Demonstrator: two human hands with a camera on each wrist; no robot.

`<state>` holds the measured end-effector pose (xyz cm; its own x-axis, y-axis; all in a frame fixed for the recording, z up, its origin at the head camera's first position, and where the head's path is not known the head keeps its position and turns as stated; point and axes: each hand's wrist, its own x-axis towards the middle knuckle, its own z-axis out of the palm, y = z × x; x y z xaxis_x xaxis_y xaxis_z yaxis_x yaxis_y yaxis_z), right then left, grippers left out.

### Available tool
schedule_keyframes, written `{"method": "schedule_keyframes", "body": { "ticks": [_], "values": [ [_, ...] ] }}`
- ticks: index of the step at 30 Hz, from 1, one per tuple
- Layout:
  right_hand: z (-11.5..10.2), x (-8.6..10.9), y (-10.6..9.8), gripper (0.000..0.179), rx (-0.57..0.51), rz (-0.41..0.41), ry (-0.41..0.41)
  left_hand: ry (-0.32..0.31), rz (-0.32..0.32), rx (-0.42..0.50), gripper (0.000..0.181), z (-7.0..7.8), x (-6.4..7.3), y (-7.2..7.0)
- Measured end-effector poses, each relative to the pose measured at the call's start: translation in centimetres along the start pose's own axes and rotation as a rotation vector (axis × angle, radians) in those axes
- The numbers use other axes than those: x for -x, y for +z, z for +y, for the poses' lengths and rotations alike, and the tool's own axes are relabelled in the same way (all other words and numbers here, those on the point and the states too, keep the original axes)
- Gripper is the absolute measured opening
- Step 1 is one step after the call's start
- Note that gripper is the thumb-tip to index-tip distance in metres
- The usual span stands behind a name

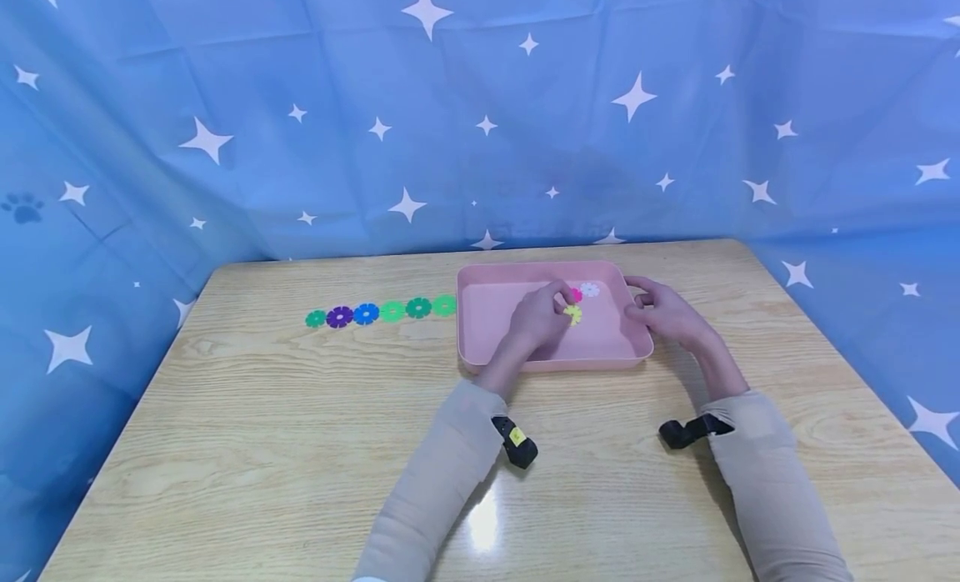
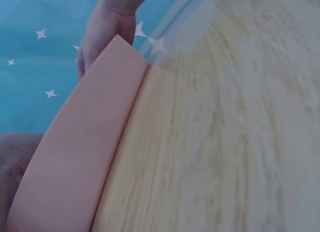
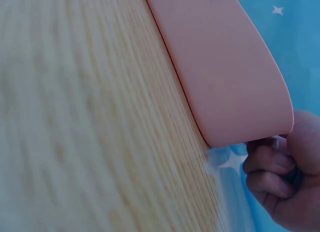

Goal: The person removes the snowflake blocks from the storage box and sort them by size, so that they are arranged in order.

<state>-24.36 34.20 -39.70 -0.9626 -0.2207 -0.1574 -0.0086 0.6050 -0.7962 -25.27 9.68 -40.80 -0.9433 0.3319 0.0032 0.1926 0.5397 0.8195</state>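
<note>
Over the inside of a pink tray (image 1: pixel 495 332), my left hand (image 1: pixel 538 319) is bent down with its fingertips by a yellow flower-shaped disc (image 1: pixel 573 314) and a hot-pink flower-shaped disc (image 1: pixel 577 295). Whether those fingertips pinch a disc is hidden. A white flower-shaped disc (image 1: pixel 590 289) lies just beyond them. My right hand (image 1: pixel 667 315) holds the tray's right wall, thumb at the rim and fingers outside. From the right wrist, the tray wall (image 3: pixel 225 72) shows, with the curled right hand (image 3: pixel 287 174) at its corner. The left wrist view shows mostly the tray's front wall (image 2: pixel 80 137).
Left of the tray runs a row of several flower-shaped discs, among them a purple disc (image 1: pixel 340 317), a blue disc (image 1: pixel 366 313) and a light-green disc (image 1: pixel 392 312). They lie on a wooden table (image 1: pixel 262 449). Behind it hangs a blue star-patterned cloth (image 1: pixel 337 148).
</note>
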Motion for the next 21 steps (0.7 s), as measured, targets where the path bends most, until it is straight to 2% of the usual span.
{"method": "schedule_keyframes", "body": {
  "ticks": [3, 6, 11, 15, 21],
  "values": [
    [0.0, 0.1, 0.1, 0.065, -0.007, -0.003, -0.005, -0.006, 0.012, 0.058, 0.016, -0.1, 0.1, -0.2],
    [0.0, 0.2, 0.1, 0.065, -0.001, 0.004, -0.019, 0.017, 0.021, 0.11, 0.014, -0.2, 0.2, -0.6],
    [0.1, 0.2, 0.2, 0.063, 0.007, 0.012, -0.029, 0.053, 0.038, 0.148, 0.015, -0.5, 0.7, -1.5],
    [0.2, 0.2, 0.2, 0.063, 0.014, 0.012, -0.027, 0.07, 0.062, 0.203, 0.016, -0.6, 1.3, -2.5],
    [0.0, 0.3, 0.2, 0.064, 0.021, 0.012, -0.023, 0.137, 0.132, 0.269, 0.017, -1.0, 2.0, -4.5]
  ]
}}
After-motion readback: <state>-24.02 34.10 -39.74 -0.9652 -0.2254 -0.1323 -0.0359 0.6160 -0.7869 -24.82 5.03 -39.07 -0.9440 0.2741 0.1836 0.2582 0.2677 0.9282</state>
